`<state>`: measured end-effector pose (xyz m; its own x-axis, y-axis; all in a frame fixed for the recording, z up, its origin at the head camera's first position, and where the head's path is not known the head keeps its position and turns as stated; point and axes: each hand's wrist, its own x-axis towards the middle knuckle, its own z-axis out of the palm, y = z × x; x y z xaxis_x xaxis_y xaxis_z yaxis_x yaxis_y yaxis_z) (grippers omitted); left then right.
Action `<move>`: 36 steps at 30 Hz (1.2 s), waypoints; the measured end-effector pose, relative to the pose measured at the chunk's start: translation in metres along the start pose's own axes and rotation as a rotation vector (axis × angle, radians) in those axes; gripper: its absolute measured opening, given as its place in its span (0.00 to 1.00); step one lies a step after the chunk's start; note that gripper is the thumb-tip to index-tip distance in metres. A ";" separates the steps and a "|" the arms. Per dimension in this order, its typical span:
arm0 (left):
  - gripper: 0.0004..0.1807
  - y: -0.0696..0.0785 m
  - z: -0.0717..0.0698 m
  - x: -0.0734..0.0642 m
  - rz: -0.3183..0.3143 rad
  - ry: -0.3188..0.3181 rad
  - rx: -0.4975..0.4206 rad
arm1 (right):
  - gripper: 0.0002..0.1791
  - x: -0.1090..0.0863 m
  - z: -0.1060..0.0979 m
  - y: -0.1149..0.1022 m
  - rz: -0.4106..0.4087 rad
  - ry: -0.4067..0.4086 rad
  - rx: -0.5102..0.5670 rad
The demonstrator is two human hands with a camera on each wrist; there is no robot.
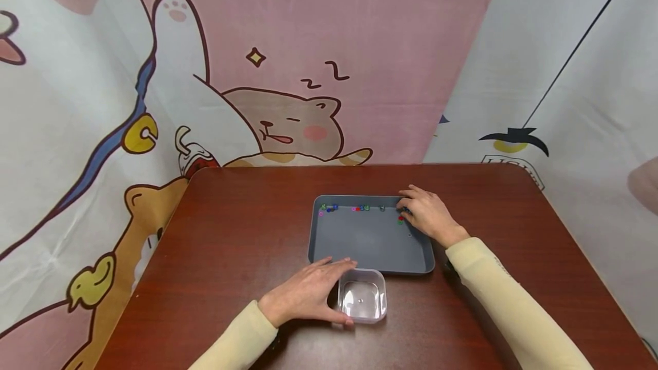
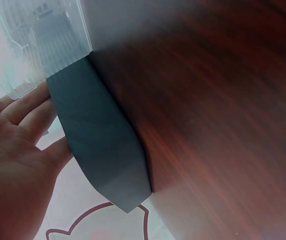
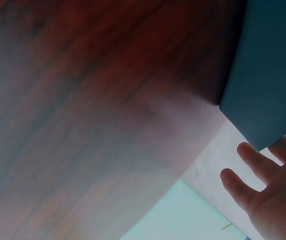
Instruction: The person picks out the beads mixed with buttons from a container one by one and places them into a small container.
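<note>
A clear square plastic container (image 1: 362, 300) stands on the table, close in front of a grey tray (image 1: 360, 244). My left hand (image 1: 311, 293) holds the container from the left, fingers at its far side and thumb at its near side. The left wrist view shows those fingers behind the container (image 2: 42, 45). Over the tray's far right corner, my right hand (image 1: 425, 213) reaches down among small coloured beads. A red bead (image 1: 401, 218) lies just below its fingertips. Whether something is pinched there is too small to tell; the right wrist view hides the thumb and fingertip contact.
Along the tray's far side lie several more beads, among them a pink one (image 1: 353, 209), a green one (image 1: 324, 206) and a blue one (image 1: 336, 206). The tray has a raised rim. A brown wooden table (image 1: 231, 233) reaches back to a printed cloth (image 1: 385, 73).
</note>
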<state>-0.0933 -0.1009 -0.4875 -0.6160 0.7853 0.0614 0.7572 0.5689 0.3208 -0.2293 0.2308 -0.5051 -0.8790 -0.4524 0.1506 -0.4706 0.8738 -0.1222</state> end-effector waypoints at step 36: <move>0.56 0.001 0.000 -0.001 0.000 0.001 -0.001 | 0.07 -0.056 -0.055 -0.043 -0.014 0.331 0.175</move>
<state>-0.0924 -0.1015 -0.4871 -0.6166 0.7848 0.0623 0.7567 0.5689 0.3220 -0.1555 0.2289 -0.4546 -0.8134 -0.3567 0.4594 -0.5136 0.8112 -0.2796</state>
